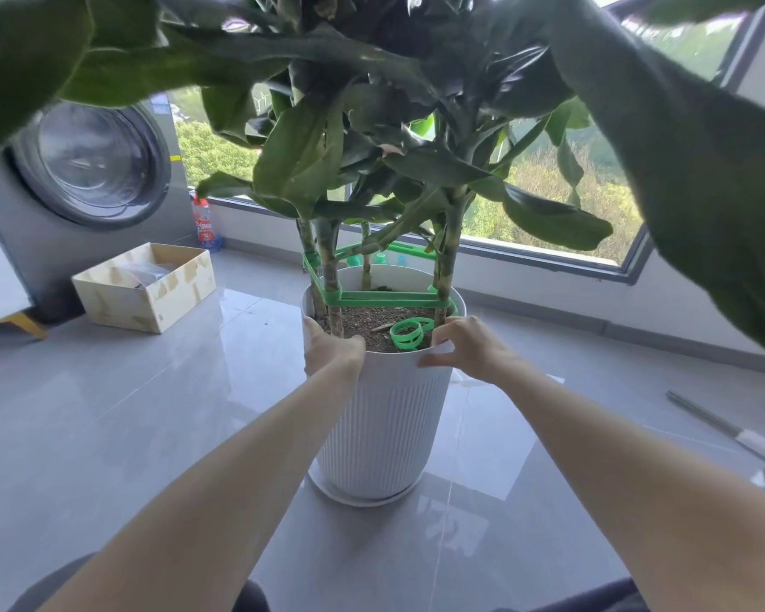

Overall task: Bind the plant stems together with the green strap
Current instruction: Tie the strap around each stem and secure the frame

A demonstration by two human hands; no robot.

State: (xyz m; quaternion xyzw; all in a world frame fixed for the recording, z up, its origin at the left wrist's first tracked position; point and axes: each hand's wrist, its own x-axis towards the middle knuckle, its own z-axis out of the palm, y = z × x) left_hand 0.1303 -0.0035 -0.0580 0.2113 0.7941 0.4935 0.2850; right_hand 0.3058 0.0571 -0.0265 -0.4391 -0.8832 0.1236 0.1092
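Note:
A white ribbed pot (383, 426) stands on the grey floor and holds several upright plant stems (330, 276). A green strap (389, 297) runs around the stems in a loop just above the soil. The coiled rest of the strap roll (406, 334) lies on the soil near the front rim. My left hand (331, 346) grips the pot's rim at the front left, fingers over the edge. My right hand (464, 346) holds the rim at the front right, thumb outside, fingers on top.
A washing machine (93, 170) stands at the back left, with an open cardboard box (146, 287) before it and a bottle (204, 227) by the window sill. Large leaves hang overhead. A rod (707, 419) lies on the floor at right.

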